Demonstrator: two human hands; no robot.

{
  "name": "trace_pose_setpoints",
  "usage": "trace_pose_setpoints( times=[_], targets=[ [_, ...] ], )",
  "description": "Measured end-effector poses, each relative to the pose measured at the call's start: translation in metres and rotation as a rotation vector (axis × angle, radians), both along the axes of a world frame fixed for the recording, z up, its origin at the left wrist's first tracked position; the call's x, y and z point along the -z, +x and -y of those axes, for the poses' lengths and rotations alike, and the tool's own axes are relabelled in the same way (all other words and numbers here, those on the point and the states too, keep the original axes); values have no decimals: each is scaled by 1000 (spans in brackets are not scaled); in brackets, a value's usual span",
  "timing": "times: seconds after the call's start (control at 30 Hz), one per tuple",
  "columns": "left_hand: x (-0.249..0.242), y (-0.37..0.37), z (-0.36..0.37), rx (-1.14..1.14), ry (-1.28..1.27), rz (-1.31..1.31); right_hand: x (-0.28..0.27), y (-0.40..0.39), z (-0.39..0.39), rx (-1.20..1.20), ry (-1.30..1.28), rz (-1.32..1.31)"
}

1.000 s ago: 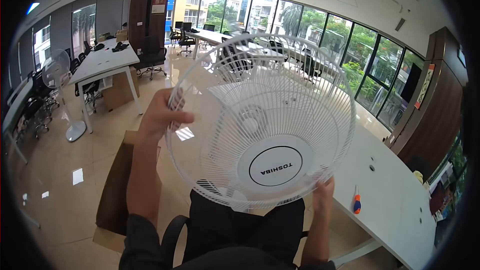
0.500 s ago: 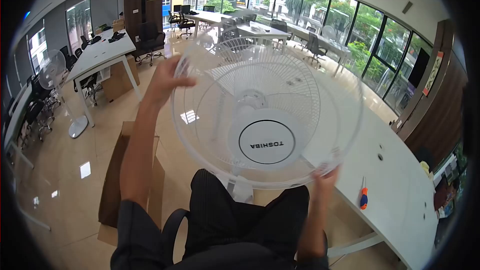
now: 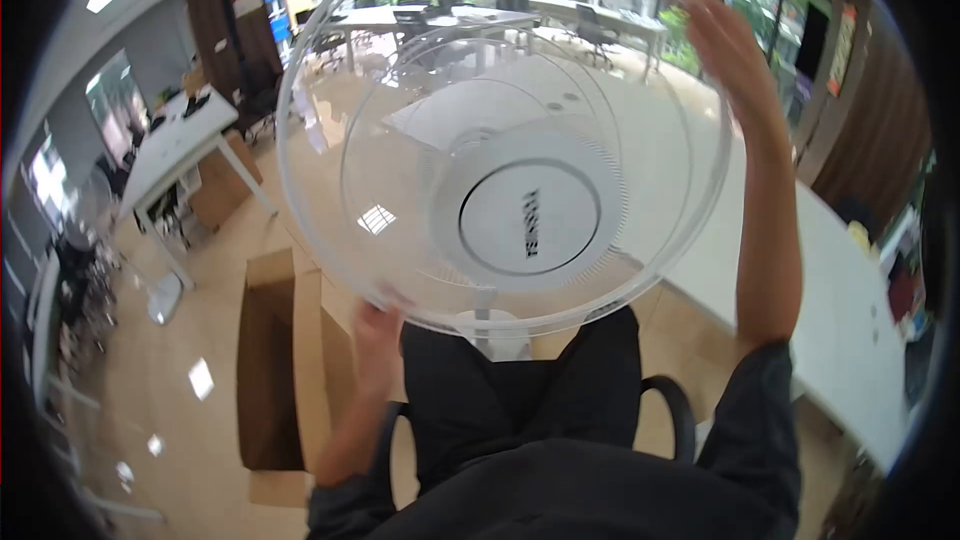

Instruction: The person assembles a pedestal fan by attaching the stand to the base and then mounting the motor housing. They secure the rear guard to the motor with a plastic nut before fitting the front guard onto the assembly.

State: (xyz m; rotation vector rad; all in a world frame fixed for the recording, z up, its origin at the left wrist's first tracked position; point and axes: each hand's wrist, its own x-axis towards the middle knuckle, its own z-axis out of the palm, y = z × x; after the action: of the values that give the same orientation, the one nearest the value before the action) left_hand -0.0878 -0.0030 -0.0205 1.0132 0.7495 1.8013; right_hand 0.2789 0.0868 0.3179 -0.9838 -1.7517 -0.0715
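A round, clear-white fan guard (image 3: 531, 316) fills the middle of the view, its wires blurred. The white centre disc (image 3: 495, 210) carries dark lettering that runs vertically. At the lower left of the rim, my left hand (image 3: 378, 340) is closed around the edge. My right hand (image 3: 722, 45) is raised to the rim's upper right, with its fingers on the edge; they are smeared by motion. Beneath the guard, part of a fan stand's pole and white base (image 3: 507, 348) shows between my knees. How the guard meets the stand is hidden.
A white table (image 3: 830, 310) extends along the right. An open cardboard box (image 3: 268, 370) stands on the floor at left. Farther back are a white desk (image 3: 190, 145), another standing fan whose base (image 3: 165, 298) shows, office chairs and tall windows.
The guard has turned about a quarter turn counterclockwise, and its lettering went from upside down to vertical. My left hand moved down the rim; my right hand moved up. The view shifted.
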Motion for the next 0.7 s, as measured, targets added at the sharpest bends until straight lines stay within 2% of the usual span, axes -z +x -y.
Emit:
trace_pose_setpoints(
  times=[0.03,0.07,0.1,0.13,0.17,0.2,0.23,0.3,0.33,0.37,0.4,0.43,0.47,0.53,0.57,0.63,0.67,0.7],
  targets=[
    [12,18,21,78,-108,-82,-16,-20,4,-10,-76,110],
    [35,26,36,215,-232,-95,-27,-36,-4,-161,17,278],
    [59,6,39,459,-529,-641,-47,-70,15,-190,-205,421],
    [43,-4,43,488,-533,-671,-49,-95,17,-162,-288,585],
    [18,-11,56,487,-503,-870,-50,-120,18,-143,-360,756],
    [5,-23,62,491,-467,-1064,-33,-132,63,-107,-222,737],
    [8,-55,58,305,-395,-968,-32,-137,85,-194,-235,889],
    [-16,-66,61,-9,-107,-797,-13,-139,98,-334,-59,1013],
    [-56,-50,65,-153,116,-716,3,-141,96,-377,147,987],
    [-71,-37,68,-155,121,-702,9,-137,104,-422,130,968],
    [-82,-25,70,-138,250,-695,14,-132,112,-465,119,950],
    [-88,-15,69,-122,376,-690,18,-132,112,-488,187,912],
    [-91,-7,63,-125,384,-684,18,-133,118,-509,256,874],
    [-87,7,50,-602,399,-758,12,-126,126,-465,67,972],
    [-78,-7,38,-595,404,-764,14,-126,124,-491,45,947],
    [-56,-46,16,-106,330,-604,16,-126,115,-486,40,975],
    [-59,-37,20,-113,324,-603,19,-128,111,-489,42,1009],
    [-68,-21,22,-127,326,-463,21,-124,109,-499,51,1017]
  ],
)
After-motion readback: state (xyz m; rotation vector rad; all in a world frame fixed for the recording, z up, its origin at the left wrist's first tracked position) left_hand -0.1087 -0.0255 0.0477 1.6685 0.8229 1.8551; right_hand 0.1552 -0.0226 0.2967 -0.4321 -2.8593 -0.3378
